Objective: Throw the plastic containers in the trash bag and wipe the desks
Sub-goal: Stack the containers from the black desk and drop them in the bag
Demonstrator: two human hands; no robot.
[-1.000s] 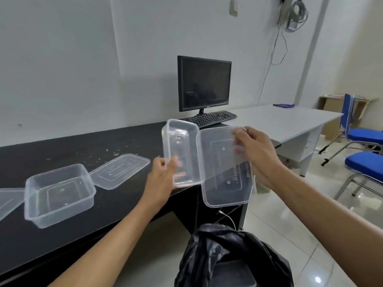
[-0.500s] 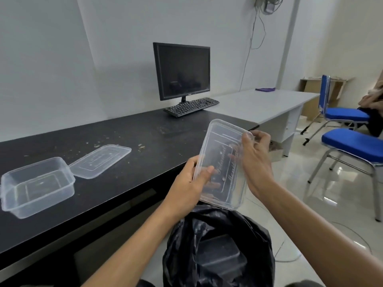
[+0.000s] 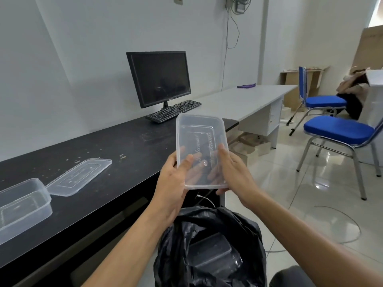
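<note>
Clear plastic container (image 3: pixel 200 139) held above black trash bag (image 3: pixel 246 235), left grip (image 3: pixel 171 189) and right grip (image 3: pixel 235 176) both holding near end. Curly raised writing, too blurry to read.

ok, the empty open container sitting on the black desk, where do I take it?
Likely the near long wall of the open container, from above: it stands upright and lidless, so a thumb goes inside, fingers outside. The lid crowds its right end.
</note>
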